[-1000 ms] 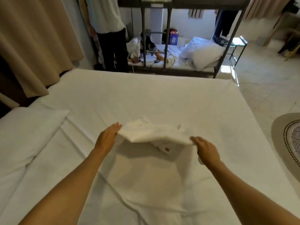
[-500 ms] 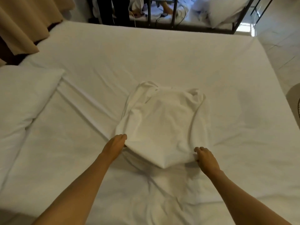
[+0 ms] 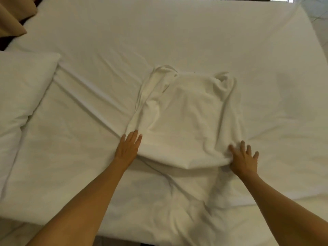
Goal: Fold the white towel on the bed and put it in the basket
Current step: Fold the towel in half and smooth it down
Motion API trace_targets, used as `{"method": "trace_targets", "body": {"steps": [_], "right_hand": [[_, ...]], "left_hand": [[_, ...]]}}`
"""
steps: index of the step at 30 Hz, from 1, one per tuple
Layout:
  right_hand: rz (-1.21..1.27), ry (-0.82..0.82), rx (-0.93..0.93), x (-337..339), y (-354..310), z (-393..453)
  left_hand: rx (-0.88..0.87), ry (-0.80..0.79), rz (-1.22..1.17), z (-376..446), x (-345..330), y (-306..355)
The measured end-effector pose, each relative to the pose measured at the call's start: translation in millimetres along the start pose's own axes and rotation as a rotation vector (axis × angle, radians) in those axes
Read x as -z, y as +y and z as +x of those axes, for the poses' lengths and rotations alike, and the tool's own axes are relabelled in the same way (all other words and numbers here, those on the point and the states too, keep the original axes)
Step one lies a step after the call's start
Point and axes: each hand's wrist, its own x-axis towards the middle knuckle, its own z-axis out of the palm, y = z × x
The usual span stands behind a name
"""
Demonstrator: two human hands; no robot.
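The white towel lies folded over on the white bed, its far corners bunched and its near edge sagging toward me. My left hand rests flat at the towel's near left corner, fingers spread and holding nothing. Flat on the towel's near right corner is my right hand, fingers apart. No basket is in view.
A white pillow lies at the left of the bed. A beige curtain hangs at the top left corner. Tiled floor shows past the bed's right edge. The sheet is creased near my arms.
Both hands carried the towel's edge toward me, laid it down and let go; they now lie flat with fingers spread. My view has tipped down to the bed.
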Motion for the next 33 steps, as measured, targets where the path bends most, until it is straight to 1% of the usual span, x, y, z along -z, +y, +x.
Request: {"method": "trace_targets", "body": {"steps": [1,3,5,6,7,8,9,11,12,14,15,16,17,18,20,23,24,26,27,29,31,33], "right_hand": [[0.038,-0.030,-0.031,1.8,4.7,-1.0],[0.150,-0.027,-0.026,10.4,12.3,-1.1],[0.280,0.008,-0.052,29.2,15.8,4.4],[0.370,0.022,-0.096,43.6,17.3,10.0],[0.473,0.044,-0.154,60.3,18.3,15.8],[0.568,0.086,-0.203,79.6,19.4,21.2],[0.641,0.164,-0.239,100.9,20.6,25.4],[0.755,0.415,-0.250,145.7,24.1,27.8],[0.790,0.553,-0.225,168.2,26.5,24.3],[0.802,0.785,-0.137,196.4,33.4,15.0],[0.776,0.855,-0.091,199.7,38.8,10.7],[0.736,0.884,-0.046,196.8,44.6,6.4],[0.677,0.881,-0.004,187.5,50.5,2.2],[0.615,0.855,0.045,172.2,55.5,-2.2],[0.496,0.758,0.142,131.7,60.8,-14.2],[0.382,0.489,0.171,68.1,59.2,-40.5],[0.356,0.404,0.151,48.1,57.3,-49.6],[0.282,0.280,0.093,12.0,51.9,-66.5],[0.233,0.234,0.065,-4.3,48.3,-74.8],[0.172,0.178,0.011,-33.5,42.5,-91.2],[0.140,0.139,0.004,-58.0,41.6,-108.2],[0.128,0.072,0.017,-78.8,44.6,-126.5]], "left_hand": [[0.034,-0.044,0.025,1.7,3.2,-2.8],[0.123,-0.155,0.013,8.7,17.1,-8.7],[0.170,-0.171,-0.074,21.6,40.6,-15.0],[0.185,-0.162,-0.163,28.8,58.3,-17.6],[0.197,-0.119,-0.255,37.2,77.1,-19.2],[0.220,-0.058,-0.375,45.4,99.2,-19.4],[0.265,0.035,-0.532,52.6,123.2,-19.5],[0.415,0.288,-0.941,62.4,168.1,-17.7],[0.444,0.430,-1.056,66.0,186.0,-18.5],[0.361,0.656,-0.972,59.0,207.2,-21.6],[0.294,0.744,-0.876,51.6,207.4,-25.8],[0.224,0.799,-0.770,42.0,202.8,-30.1],[0.154,0.818,-0.668,32.8,190.1,-34.3],[0.097,0.784,-0.594,21.6,172.1,-36.7],[-0.010,0.632,-0.429,-1.9,129.6,-38.8],[-0.100,0.320,-0.250,-37.2,68.2,-34.0],[-0.105,0.212,-0.184,-48.1,51.2,-31.4],[-0.081,0.106,-0.084,-66.4,19.5,-23.8],[-0.073,0.039,-0.089,-75.8,6.7,-18.3],[-0.039,-0.026,-0.152,-91.2,-14.3,-8.3],[0.008,-0.186,-0.131,-112.8,-28.7,1.3],[-0.001,-0.285,-0.100,-133.6,-43.4,9.3]]}}
